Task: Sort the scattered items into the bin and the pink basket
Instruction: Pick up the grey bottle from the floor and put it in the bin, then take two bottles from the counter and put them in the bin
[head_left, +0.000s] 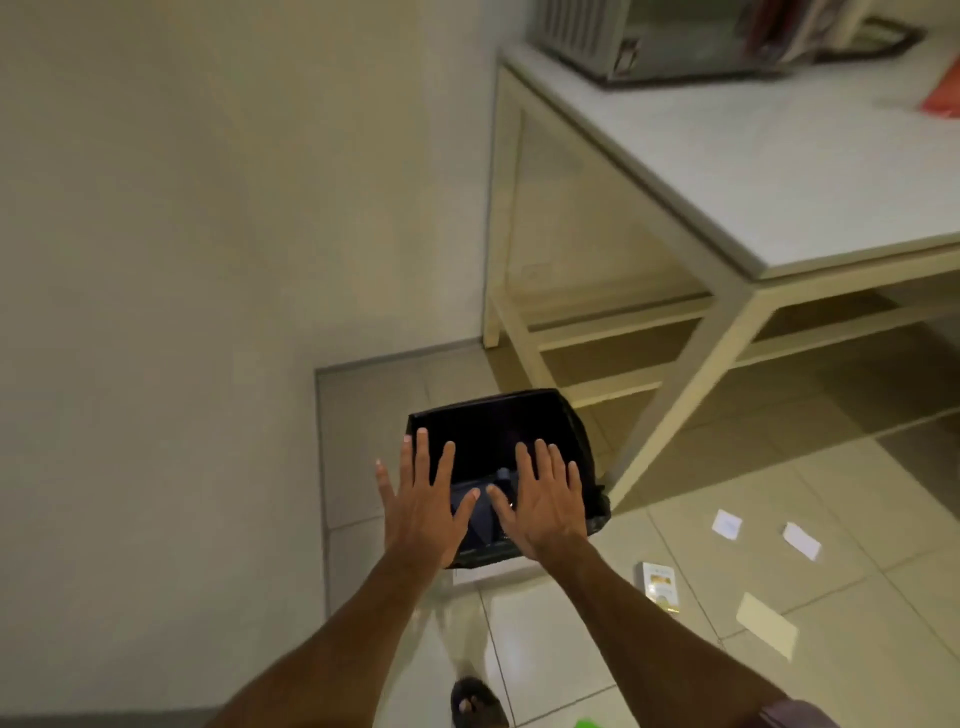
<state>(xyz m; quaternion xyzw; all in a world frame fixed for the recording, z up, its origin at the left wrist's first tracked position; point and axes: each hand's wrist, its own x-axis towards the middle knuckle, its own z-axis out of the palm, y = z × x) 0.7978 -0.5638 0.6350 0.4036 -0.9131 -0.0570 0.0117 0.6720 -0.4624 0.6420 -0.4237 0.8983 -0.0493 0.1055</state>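
Observation:
A black bin lined with a dark bag stands on the tiled floor beside the wall, and a bluish item lies inside it. My left hand and my right hand hover over its near rim, palms down, fingers spread, holding nothing. Scattered on the floor to the right are a small printed box, a cream card and two white paper pieces. No pink basket is in view.
A white table with a lower shelf stands right of the bin, carrying a grey appliance and a red item. The wall closes the left side. My sandalled foot and a green scrap show at the bottom edge.

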